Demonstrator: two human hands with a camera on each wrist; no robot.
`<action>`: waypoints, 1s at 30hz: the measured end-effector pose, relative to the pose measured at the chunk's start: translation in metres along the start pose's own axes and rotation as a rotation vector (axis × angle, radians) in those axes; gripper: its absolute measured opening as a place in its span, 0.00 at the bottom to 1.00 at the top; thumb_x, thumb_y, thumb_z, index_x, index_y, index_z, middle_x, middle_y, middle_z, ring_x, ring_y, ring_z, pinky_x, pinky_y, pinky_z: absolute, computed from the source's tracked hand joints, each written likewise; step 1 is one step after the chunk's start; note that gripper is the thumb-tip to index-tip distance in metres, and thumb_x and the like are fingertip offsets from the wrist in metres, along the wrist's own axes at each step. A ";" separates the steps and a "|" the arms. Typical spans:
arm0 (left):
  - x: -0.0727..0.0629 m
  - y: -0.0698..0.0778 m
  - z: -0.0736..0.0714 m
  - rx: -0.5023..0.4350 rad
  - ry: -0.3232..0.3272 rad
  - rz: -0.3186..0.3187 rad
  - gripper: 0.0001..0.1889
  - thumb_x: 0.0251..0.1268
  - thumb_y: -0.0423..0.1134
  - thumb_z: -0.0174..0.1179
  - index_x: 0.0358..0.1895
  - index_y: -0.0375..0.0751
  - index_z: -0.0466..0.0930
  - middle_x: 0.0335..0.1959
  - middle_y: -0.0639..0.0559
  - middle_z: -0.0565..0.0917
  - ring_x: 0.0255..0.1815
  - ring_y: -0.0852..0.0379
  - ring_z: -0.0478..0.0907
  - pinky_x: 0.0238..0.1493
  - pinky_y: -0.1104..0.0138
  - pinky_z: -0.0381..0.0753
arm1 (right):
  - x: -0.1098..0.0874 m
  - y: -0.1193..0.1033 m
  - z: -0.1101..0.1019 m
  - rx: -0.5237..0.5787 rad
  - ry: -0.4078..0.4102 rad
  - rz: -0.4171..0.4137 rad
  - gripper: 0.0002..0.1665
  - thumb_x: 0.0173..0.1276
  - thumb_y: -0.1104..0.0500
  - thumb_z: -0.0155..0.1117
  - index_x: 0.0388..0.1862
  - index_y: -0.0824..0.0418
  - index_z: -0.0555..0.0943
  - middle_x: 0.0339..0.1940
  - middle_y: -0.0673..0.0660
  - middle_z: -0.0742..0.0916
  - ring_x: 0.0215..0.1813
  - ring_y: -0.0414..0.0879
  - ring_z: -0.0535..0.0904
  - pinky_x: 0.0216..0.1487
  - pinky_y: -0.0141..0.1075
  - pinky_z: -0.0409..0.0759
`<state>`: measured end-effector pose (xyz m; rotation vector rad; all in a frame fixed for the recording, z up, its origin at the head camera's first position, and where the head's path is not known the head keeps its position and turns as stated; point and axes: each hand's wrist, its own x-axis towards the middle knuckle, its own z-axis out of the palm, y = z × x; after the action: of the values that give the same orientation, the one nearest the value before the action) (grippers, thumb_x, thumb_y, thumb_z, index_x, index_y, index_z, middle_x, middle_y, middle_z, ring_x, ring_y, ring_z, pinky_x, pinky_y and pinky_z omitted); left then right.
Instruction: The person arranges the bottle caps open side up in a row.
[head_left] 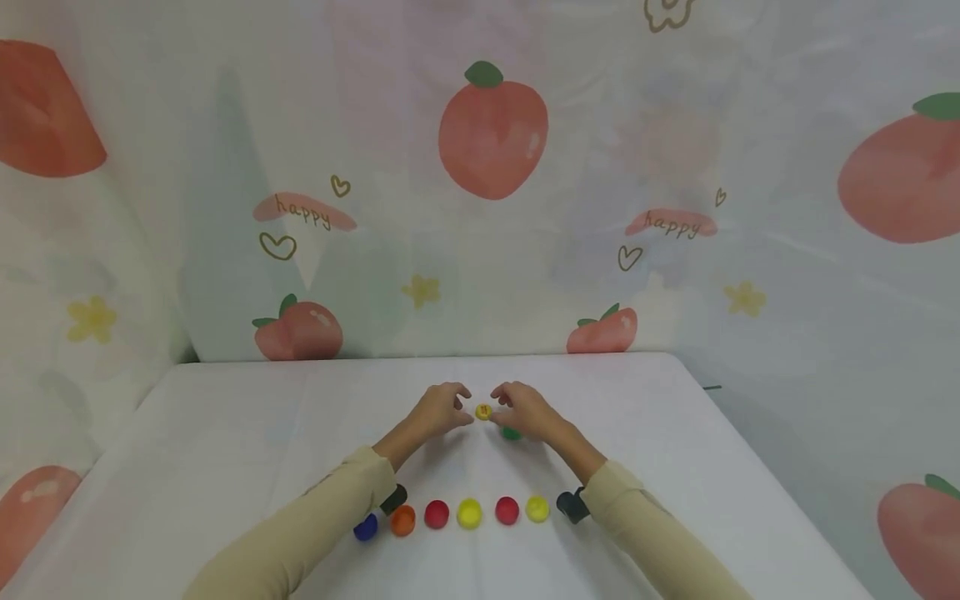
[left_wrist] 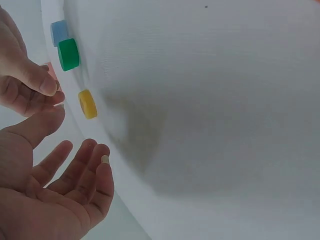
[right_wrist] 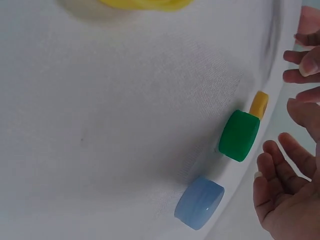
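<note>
A small yellow bottle cap (head_left: 483,412) with a dark mark on top lies on the white table between my two hands. My left hand (head_left: 442,410) is at its left, fingers loosely bent and spread from the thumb, with nothing in them. On the other side, my right hand (head_left: 527,410) is held in a similar curve, its fingertips close to the cap and its palm empty. Partly covered by the right hand in the head view is a green cap (right_wrist: 239,136). Near it stands a light blue cap (right_wrist: 199,203), hidden from the head view.
Closer to me runs a row of round caps: blue (head_left: 366,527), orange (head_left: 402,520), red (head_left: 437,514), yellow (head_left: 469,513), another red (head_left: 507,510) and another yellow (head_left: 537,508). Dark wrist cameras overlap the row's ends. A peach-printed cloth (head_left: 491,275) hangs behind the table.
</note>
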<state>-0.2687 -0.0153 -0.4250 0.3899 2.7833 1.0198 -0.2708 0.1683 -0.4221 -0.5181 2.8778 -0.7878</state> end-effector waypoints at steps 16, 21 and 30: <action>0.012 -0.001 0.019 0.042 -0.032 0.036 0.17 0.56 0.34 0.66 0.49 0.33 0.77 0.31 0.50 0.79 0.32 0.57 0.74 0.35 0.66 0.75 | 0.011 0.002 0.012 -0.090 -0.050 0.014 0.20 0.59 0.59 0.69 0.49 0.65 0.78 0.41 0.57 0.82 0.44 0.50 0.77 0.52 0.52 0.70; 0.013 0.001 0.020 0.074 -0.028 0.040 0.17 0.56 0.33 0.66 0.48 0.31 0.78 0.33 0.47 0.80 0.35 0.54 0.77 0.38 0.64 0.77 | 0.012 0.002 0.013 -0.105 -0.052 -0.005 0.19 0.59 0.60 0.69 0.48 0.66 0.79 0.39 0.57 0.82 0.43 0.49 0.77 0.50 0.51 0.72; 0.018 0.004 0.021 0.118 -0.011 0.031 0.13 0.55 0.33 0.66 0.43 0.29 0.80 0.32 0.46 0.81 0.32 0.54 0.76 0.39 0.63 0.78 | 0.020 0.003 0.015 -0.151 -0.058 -0.013 0.17 0.58 0.59 0.71 0.45 0.65 0.81 0.34 0.53 0.80 0.38 0.46 0.74 0.44 0.48 0.71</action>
<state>-0.2806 0.0055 -0.4395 0.4527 2.8447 0.8593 -0.2880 0.1567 -0.4374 -0.5671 2.8970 -0.5504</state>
